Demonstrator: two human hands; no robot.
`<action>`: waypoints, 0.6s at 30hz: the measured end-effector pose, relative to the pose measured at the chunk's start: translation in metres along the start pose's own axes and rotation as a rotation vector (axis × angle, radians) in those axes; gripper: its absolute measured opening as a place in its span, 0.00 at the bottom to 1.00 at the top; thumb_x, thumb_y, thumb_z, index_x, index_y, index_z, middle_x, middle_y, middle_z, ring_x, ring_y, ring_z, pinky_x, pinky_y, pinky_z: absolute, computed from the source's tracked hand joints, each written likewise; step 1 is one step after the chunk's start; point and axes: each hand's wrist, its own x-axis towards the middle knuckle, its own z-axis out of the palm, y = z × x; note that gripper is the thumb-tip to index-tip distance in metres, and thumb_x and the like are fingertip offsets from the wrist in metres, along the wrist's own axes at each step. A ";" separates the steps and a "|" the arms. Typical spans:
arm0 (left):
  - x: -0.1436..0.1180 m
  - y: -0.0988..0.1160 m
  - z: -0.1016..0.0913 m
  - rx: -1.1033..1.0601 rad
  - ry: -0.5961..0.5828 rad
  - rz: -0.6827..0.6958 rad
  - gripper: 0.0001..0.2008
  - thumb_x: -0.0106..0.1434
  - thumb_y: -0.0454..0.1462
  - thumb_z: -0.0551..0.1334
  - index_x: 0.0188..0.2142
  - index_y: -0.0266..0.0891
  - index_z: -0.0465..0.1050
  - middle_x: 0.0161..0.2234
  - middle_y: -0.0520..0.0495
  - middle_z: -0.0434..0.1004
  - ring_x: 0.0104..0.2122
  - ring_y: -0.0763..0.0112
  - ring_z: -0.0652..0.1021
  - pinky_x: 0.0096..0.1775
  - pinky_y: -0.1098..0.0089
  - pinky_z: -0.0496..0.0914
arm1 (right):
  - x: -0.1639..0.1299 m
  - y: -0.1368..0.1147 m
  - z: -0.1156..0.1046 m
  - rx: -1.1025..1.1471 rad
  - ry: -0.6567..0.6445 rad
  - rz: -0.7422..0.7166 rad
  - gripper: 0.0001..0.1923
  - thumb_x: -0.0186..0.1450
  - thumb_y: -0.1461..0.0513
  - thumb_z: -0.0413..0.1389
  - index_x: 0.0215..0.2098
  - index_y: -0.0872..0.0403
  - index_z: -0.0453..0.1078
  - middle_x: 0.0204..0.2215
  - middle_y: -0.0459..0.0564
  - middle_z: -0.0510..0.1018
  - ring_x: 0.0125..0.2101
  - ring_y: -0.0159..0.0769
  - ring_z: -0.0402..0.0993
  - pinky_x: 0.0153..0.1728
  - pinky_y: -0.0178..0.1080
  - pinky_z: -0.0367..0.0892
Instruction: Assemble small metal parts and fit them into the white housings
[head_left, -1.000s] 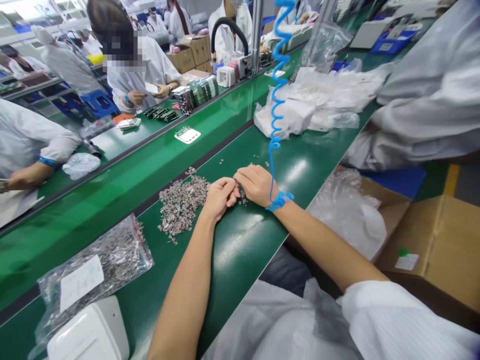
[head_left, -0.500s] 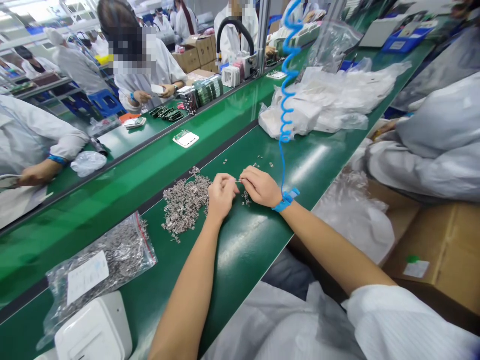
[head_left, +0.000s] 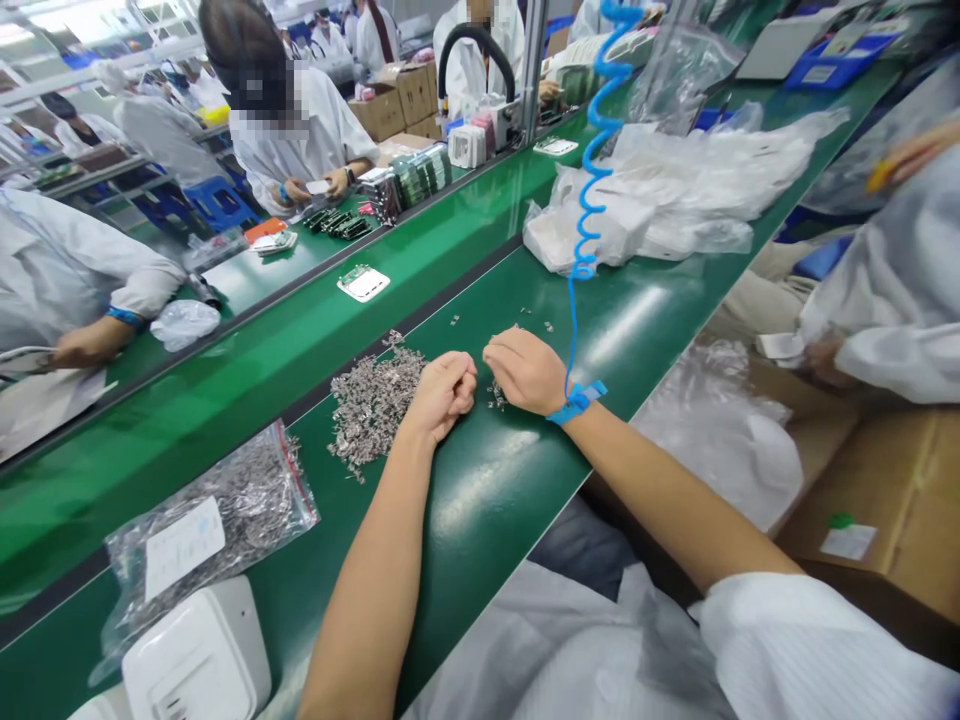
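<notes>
My left hand (head_left: 444,395) is closed, fingers curled in and thumb against them, at the right edge of a heap of small silvery metal parts (head_left: 375,405). Whatever its fingers hold is hidden. A short gap to the right, my right hand (head_left: 526,368) is bent downward with its fingers pressed together; their tips are too small to show what is in them. A few loose metal parts (head_left: 495,396) lie beside and partly under it. A blue wrist strap (head_left: 577,402) with a coiled blue cord (head_left: 592,190) circles my right wrist.
A zip bag of similar parts (head_left: 255,495) lies left, near a white plastic housing (head_left: 199,655). White bagged items (head_left: 645,200) sit farther back. Across the green belt, which carries a white piece with a circuit board (head_left: 364,283), people work. Cardboard box (head_left: 900,510) at right.
My hands have drawn slightly apart, and the left fingers have curled in more. The white piece on the belt has shifted slightly left. At right, a co-worker's arms have moved.
</notes>
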 end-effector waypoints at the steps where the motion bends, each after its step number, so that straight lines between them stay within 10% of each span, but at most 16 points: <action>1: 0.002 -0.001 -0.001 0.075 0.092 0.092 0.17 0.61 0.50 0.66 0.30 0.39 0.68 0.15 0.59 0.62 0.11 0.84 0.54 0.16 0.78 0.48 | 0.000 0.001 0.000 0.043 0.025 0.051 0.14 0.73 0.63 0.43 0.40 0.52 0.71 0.35 0.54 0.73 0.38 0.44 0.69 0.41 0.47 0.66; 4: 0.006 -0.004 -0.005 0.445 0.306 0.381 0.14 0.65 0.48 0.63 0.34 0.40 0.75 0.20 0.54 0.69 0.17 0.78 0.65 0.21 0.75 0.59 | -0.001 0.006 -0.001 0.071 0.098 0.189 0.13 0.73 0.62 0.44 0.41 0.52 0.72 0.36 0.54 0.73 0.39 0.44 0.69 0.42 0.47 0.67; 8: 0.011 -0.017 -0.007 0.969 0.298 0.644 0.10 0.68 0.38 0.59 0.43 0.41 0.79 0.34 0.45 0.78 0.35 0.67 0.76 0.42 0.67 0.71 | -0.006 0.019 0.003 -0.103 0.140 0.286 0.13 0.72 0.63 0.47 0.41 0.52 0.74 0.36 0.55 0.72 0.39 0.45 0.68 0.39 0.47 0.67; 18: 0.014 -0.045 -0.009 1.306 0.196 0.600 0.32 0.66 0.28 0.49 0.69 0.34 0.50 0.62 0.29 0.61 0.61 0.54 0.66 0.57 0.53 0.67 | -0.012 0.030 0.003 -0.128 -0.003 0.236 0.16 0.70 0.66 0.50 0.52 0.51 0.74 0.41 0.55 0.77 0.40 0.46 0.68 0.41 0.48 0.67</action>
